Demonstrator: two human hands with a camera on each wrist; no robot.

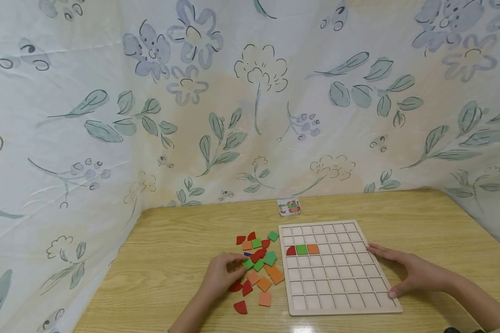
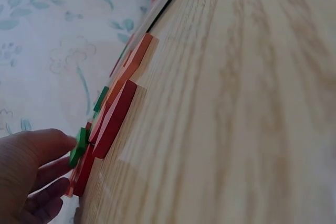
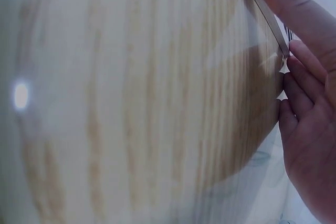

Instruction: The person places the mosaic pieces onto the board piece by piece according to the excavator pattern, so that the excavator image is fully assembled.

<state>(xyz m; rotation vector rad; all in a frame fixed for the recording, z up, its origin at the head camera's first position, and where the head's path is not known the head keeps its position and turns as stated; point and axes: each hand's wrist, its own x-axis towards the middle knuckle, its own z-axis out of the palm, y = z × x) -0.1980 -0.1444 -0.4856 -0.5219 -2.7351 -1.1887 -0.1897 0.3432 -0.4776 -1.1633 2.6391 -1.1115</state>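
Observation:
My left hand (image 1: pixel 221 274) is at the loose pile of colored tiles, its thumb and index finger pinching a green tile (image 2: pixel 79 149) at the pile's left side. Red quarter-circle tiles (image 1: pixel 240 307) and orange square tiles (image 1: pixel 265 299) lie right around it. A wooden grid board (image 1: pixel 337 277) lies flat to the right of the pile. In its third row sit a red quarter circle (image 1: pixel 291 250), a green square (image 1: pixel 302 249) and an orange square (image 1: pixel 313 249), side by side. My right hand (image 1: pixel 412 269) rests spread along the board's right edge, thumb near the front corner.
A small card (image 1: pixel 289 206) with a printed colored pattern lies at the back of the wooden table (image 1: pixel 171 249), behind the board. Floral cloth (image 1: pixel 258 115) hangs along the table's back and sides. A dark blue piece (image 1: pixel 247 254) peeks out among the tiles.

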